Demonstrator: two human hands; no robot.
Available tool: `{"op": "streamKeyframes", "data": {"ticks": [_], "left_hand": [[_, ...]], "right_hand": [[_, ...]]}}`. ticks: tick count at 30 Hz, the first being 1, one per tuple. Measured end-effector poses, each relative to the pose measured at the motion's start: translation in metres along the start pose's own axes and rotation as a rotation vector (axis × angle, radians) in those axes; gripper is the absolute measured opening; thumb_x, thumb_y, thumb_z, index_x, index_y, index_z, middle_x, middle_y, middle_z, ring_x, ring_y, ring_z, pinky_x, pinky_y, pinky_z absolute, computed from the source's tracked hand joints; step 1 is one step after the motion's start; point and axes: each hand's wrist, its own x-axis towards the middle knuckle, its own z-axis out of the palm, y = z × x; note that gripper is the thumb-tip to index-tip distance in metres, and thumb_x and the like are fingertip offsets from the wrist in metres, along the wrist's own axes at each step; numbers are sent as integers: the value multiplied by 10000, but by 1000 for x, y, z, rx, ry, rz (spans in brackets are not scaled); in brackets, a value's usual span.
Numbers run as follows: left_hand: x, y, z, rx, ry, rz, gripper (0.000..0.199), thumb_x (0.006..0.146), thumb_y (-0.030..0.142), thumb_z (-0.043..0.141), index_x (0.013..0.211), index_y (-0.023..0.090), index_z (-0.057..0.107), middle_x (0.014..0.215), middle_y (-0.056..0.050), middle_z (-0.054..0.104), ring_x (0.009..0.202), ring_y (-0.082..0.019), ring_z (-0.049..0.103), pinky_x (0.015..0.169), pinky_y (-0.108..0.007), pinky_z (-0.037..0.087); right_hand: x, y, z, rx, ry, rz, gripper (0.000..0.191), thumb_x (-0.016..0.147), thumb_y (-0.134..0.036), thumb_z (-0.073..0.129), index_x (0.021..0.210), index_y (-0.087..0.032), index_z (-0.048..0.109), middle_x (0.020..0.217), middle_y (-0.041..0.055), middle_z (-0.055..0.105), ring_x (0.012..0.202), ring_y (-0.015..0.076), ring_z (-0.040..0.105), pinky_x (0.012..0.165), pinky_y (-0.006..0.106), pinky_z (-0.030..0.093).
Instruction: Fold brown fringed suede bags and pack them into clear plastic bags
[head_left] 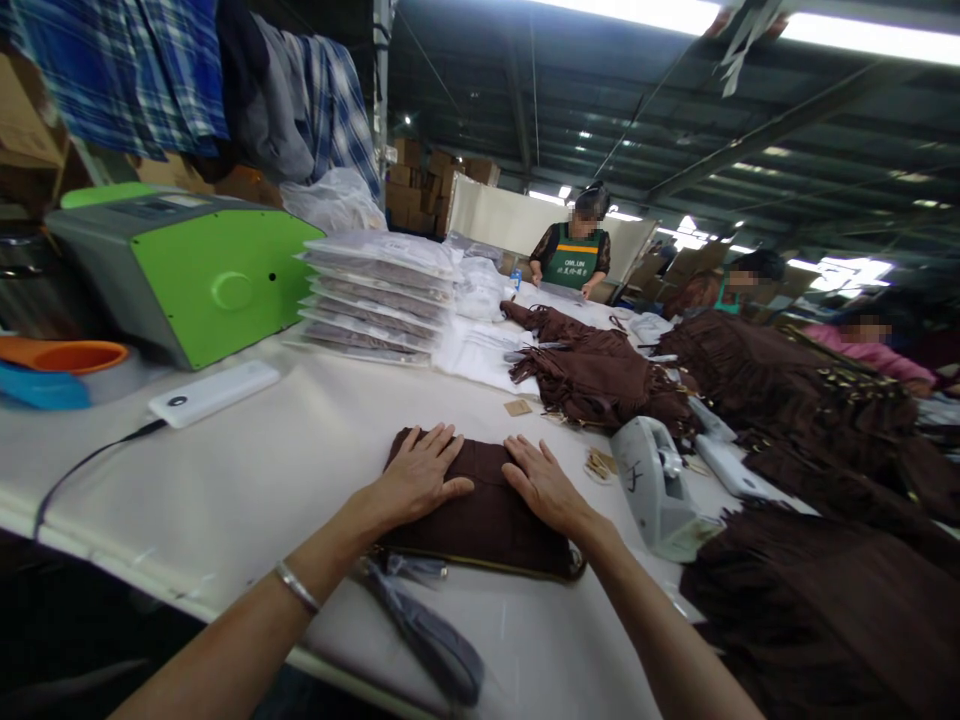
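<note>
Nearest you, a dark strap-like piece in clear wrap lies on the white table, slanting from beside the near left corner of the brown bag towards the table's near edge. The bag lies flat just beyond it, directly in front of you, with its gold-coloured zip edge towards you. Your left hand is palm down on the bag's left part, fingers extended and slightly spread, thumb pointing inward; a silver bracelet circles that wrist. Your right hand lies just as flat on the right part, fingers stretched towards the far edge. Both hands are open and press or rest on the bag without gripping it; they are apart from each other.

To the right of your right hand stands a pale grey dispenser-like device, with a coil of string near it. A small tan tag lies beyond the bag. To your left are a white power bank with a black cable and, behind it, a green and grey machine.

Further off, a stack of clear-wrapped packages stands beside the machine, and brown fringed bags are heaped to the right. Beyond them, a person in a green apron works at the table.
</note>
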Motion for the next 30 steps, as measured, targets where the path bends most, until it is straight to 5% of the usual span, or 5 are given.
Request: {"op": "streamKeyframes", "data": {"ticks": [10, 18, 23, 27, 30], "left_hand": [[-18, 19, -16, -111, 3, 81, 770, 929, 678, 228, 1486, 150, 294, 1550, -166, 275, 1452, -277, 195, 1158, -533, 133], [-52, -26, -24, -334, 138, -240, 785, 951, 645, 166, 1492, 83, 254, 1573, -168, 198, 1463, -267, 143, 1176, -486, 172], [-95, -39, -18, -452, 213, -294, 725, 970, 603, 177, 1489, 105, 268, 1565, -142, 246, 1449, -230, 209, 1178, -413, 236], [-133, -25, -15, -357, 344, -206, 591, 989, 516, 296, 1459, 160, 343, 1541, -125, 323, 1431, -240, 270, 1166, -440, 278], [-152, 4, -13, -207, 351, 28, 464, 993, 390, 389, 1430, 233, 394, 1526, -84, 363, 1439, -254, 242, 1162, -484, 280]], "right_hand": [[-16, -6, 7, -127, -2, -3, 692, 974, -571, 221, 1501, -124, 258, 1567, 105, 234, 1461, 202, 151, 1202, 460, 111], [-25, -5, 20, -106, 14, 8, 718, 963, -578, 256, 1486, -87, 288, 1551, 130, 268, 1452, 235, 185, 1200, 488, 144], [-32, -7, 11, -56, 141, -25, 692, 977, -544, 247, 1499, -90, 246, 1565, 133, 231, 1458, 228, 161, 1203, 501, 128], [-69, -15, 10, -31, 255, -73, 622, 984, -472, 325, 1523, -197, 185, 1583, 76, 207, 1459, 239, 153, 1196, 538, 141], [-113, -16, 24, -48, 332, -69, 609, 982, -417, 371, 1528, -257, 153, 1585, 44, 206, 1452, 264, 171, 1180, 561, 193]]}}
